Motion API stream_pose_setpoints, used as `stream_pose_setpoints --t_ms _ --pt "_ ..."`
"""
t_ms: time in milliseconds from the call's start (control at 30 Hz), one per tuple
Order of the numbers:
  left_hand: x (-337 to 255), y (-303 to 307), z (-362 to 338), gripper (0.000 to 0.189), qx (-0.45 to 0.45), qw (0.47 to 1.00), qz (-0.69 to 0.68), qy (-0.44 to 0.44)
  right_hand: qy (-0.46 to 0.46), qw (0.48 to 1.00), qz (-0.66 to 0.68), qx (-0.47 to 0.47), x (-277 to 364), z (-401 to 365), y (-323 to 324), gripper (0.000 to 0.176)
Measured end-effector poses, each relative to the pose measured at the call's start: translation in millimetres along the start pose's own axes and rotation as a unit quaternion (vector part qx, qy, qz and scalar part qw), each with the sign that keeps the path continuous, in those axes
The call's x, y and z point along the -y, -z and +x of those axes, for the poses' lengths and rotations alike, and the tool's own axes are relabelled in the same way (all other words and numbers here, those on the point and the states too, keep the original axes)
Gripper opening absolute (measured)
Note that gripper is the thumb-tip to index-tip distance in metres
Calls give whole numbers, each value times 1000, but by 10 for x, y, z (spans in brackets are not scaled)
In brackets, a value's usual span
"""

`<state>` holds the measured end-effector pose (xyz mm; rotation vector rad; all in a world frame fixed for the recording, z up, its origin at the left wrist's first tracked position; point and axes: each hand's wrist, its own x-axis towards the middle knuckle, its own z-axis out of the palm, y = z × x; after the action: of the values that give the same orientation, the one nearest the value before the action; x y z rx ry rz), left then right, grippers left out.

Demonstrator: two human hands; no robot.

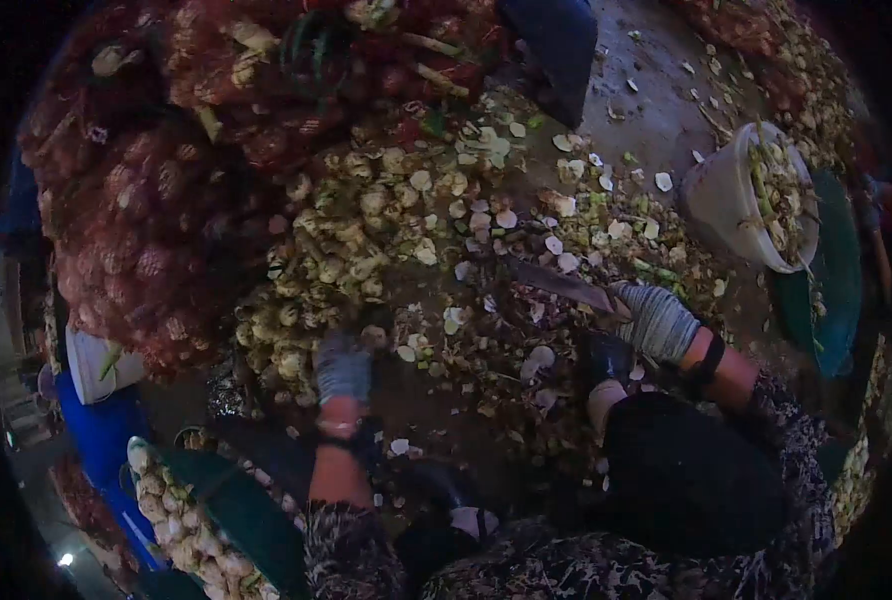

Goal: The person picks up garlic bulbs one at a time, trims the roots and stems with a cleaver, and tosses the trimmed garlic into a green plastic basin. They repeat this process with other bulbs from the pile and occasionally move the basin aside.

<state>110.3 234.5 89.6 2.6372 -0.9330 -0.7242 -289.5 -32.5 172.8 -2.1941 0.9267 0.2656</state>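
Your right hand [656,320], in a grey glove with a dark band at the wrist, is closed around the handle end of a knife [564,286]. Its fingers are clenched on it, and the blade points away to the left, low over the litter of scraps [496,300] on the floor [631,100].

Your left hand [342,370], also gloved, reaches down at the near edge of the heap of garlic bulbs [351,235]. It is blurred, and you cannot tell whether its fingers grip a bulb or only touch the heap. The garlic bulbs lie loose on the floor ahead of you and to the left, against the bulging red net sacks [146,230], which are full of more bulbs.

Pale cut discs and bits of stalk are strewn between your hands and beyond them. To the right, a white bucket [716,200] leans over with stalks and scraps inside, just beside a green container [826,300]. At your lower left, pale bulbs fill a green tub [241,510], near a blue barrel [96,430] and another white pail [91,370]. One of your dark boots [609,357] shows just beside your right hand.
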Motion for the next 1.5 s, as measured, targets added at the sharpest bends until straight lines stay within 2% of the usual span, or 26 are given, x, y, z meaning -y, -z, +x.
stream_pose_setpoints --t_ms 33,67,133,167,233,267,333,367,400,433,467,500,533,567,600,633,700,733,867,933,1000,1067,1133,1267,1333,1500 --pt "-457 15 40 64 73 948 306 45 0 1000 -10 -10 -26 -14 -22 32" --pt "-392 -119 96 64 77 949 304 42 -6 1000 -12 -9 -43 -27 -16 32" --pt "-201 -431 244 60 86 917 390 -2 -21 998 52 33 -73 -46 15 35" --pt "-225 -439 305 60 88 917 389 -7 -25 998 51 32 -82 -53 8 35" --pt "-250 -414 423 68 177 906 383 45 -37 996 54 52 -74 -54 -27 36" --pt "-121 -472 476 68 179 905 384 43 -41 996 56 53 -65 -49 -31 36" --pt "201 -666 547 72 150 942 300 -12 -25 996 37 77 -28 -8 -13 33" --pt "79 -601 455 72 152 941 302 -17 -30 996 39 75 14 24 7 33" --pt "-163 -454 250 64 173 984 35 -18 -1 996 8 88 81 53 23 31" --pt "-349 -360 45 56 182 955 -235 -12 30 994 -24 103 158 70 13 29" --pt "-481 -340 -78 56 184 954 -238 -13 27 994 -26 103 227 85 -12 29" --pt "-600 -338 -180 57 187 962 -127 -155 99 993 -7 59 300 92 -44 27" --pt "-690 -381 -283 61 182 939 -13 -292 170 985 12 15 380 97 -66 27" --pt "-685 -609 -366 61 180 939 -17 -293 170 985 8 15 484 106 -51 27" --pt "-609 -959 -422 59 320 864 -353 -165 193 980 4 44 600 105 -15 24" --pt "-571 -1158 -470 57 413 654 -633 -13 216 974 2 74 690 101 13 22" --pt "-815 -983 -671 56 403 717 -563 -82 214 971 -3 102 803 88 38 21" --pt "-876 -943 -740 56 402 730 -544 -104 212 968 -5 130 831 71 46 20" --pt "-1006 -861 -852 55 393 753 -510 -139 215 966 -31 141 841 -10 45 23" --pt "-1059 -841 -873 55 386 765 -493 -151 283 955 -46 76 768 -29 -19 26" --pt "-1135 -788 -886 54 377 781 -471 -164 275 956 -44 91 747 -42 -30 27" --pt "-1200 -752 -894 54 375 788 -456 -175 267 957 -43 108 705 -50 -40 28" --pt "-1246 -745 -922 54 380 788 -450 -179 286 955 -22 80 657 -63 -65 28" --pt "-1297 -801 -991 53 394 779 -451 -187 277 957 -18 81 669 -84 -2 26" --pt "-1285 -828 -1018 53 391 778 -454 -191 246 961 -43 115 689 -54 23 26" --pt "-1264 -790 -1096 52 357 796 -437 -221 217 966 -73 121 664 -4 -6 27"
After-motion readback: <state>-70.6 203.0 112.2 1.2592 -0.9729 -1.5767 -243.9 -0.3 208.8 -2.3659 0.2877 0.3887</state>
